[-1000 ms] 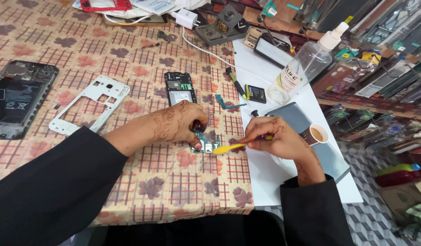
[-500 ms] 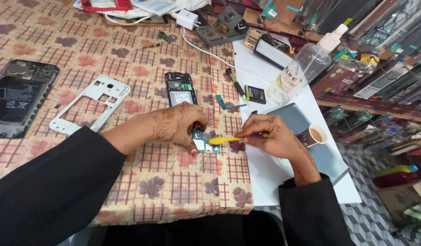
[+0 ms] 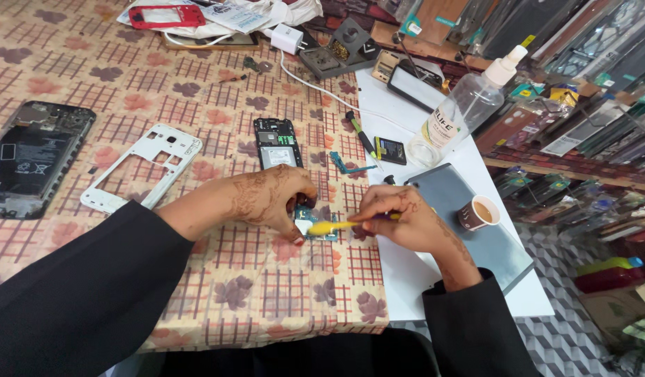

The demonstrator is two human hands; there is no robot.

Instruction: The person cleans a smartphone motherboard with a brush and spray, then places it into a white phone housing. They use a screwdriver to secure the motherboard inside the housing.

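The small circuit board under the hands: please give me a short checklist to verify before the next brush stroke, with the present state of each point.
1. Small circuit board pinned on the tablecloth by the left hand: ok.
2. Yellow brush gripped in the right hand, tip on the board: ok.
3. Paper cup with brown drink stands close to the right wrist, spill risk: not ok.
4. Spray bottle upright, capped: ok.
5. Board surface clean: cannot tell, the fingers hide most of it.
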